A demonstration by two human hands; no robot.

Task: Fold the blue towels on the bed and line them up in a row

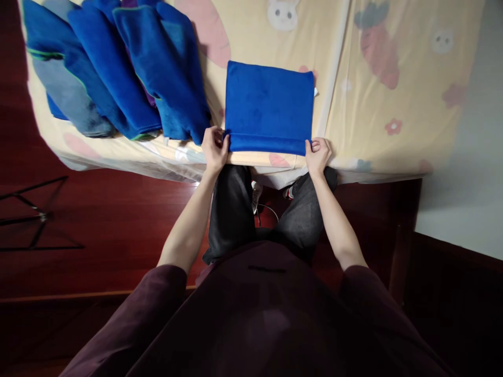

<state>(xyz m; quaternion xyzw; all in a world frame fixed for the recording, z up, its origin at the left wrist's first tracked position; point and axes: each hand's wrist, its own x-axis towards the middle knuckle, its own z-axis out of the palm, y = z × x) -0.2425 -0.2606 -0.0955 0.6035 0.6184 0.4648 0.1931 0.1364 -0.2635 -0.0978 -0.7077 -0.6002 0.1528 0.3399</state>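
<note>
A blue towel [270,102] lies flat in front of me, with a narrow band folded over along its near edge. My left hand [215,149] pinches the near left corner of that band between thumb and fingers. At the near right corner, my right hand [317,155] grips the band in the same way. A small white tag [316,92] sticks out from the towel's right side.
Several blue and grey cloths [129,68] are heaped at the left on a bed with a cream patterned sheet [365,120]. A black metal stand [39,215] rests on the dark red floor [118,225]. A pale wall [467,173] borders the right.
</note>
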